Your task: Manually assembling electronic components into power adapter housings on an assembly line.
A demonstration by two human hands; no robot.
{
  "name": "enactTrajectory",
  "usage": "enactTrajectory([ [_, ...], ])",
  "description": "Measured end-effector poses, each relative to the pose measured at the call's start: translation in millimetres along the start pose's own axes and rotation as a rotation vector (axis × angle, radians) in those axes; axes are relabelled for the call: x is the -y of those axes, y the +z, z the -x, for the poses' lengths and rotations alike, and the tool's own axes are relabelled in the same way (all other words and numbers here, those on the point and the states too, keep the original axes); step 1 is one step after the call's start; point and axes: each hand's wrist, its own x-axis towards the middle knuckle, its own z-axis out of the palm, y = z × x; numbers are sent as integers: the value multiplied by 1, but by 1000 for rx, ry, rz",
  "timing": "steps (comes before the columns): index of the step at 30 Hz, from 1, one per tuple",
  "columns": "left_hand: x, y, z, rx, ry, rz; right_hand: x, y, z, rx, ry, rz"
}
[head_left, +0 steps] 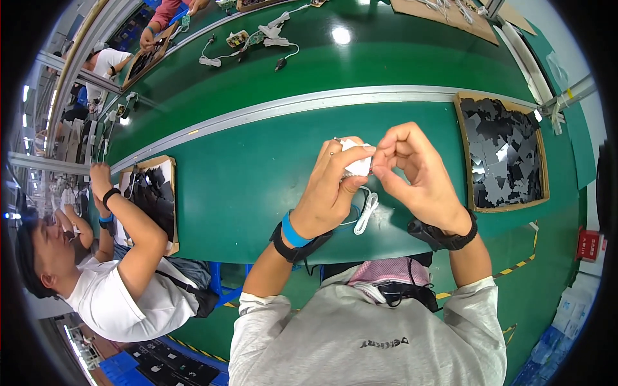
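At the near bench are two trays, one white block, one cable.

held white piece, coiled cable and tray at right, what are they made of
White piece: probably plastic, from its smooth, even white surface.
Coiled cable: likely soft plastic sheathing, bending in smooth loops.
Tray: apparently cardboard, with a matte brown rim.

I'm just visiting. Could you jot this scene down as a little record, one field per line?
Left hand: grips a small white block between thumb and fingers
Right hand: thumb and fingertips together at the block's right edge; whether they pinch anything is unclear
Near the hands: coiled white cable on the green table
Right side: shallow cardboard tray full of dark flat pieces
Left side: co-worker in a white shirt
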Motion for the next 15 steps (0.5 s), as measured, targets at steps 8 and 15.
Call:
enactTrajectory([
  [8, -1, 1, -1, -5, 8, -28, -5, 13, 7, -162, -377, 634],
  [15, 3, 3, 1, -30, 31, -8, 1, 12, 6, -134, -75, 385],
])
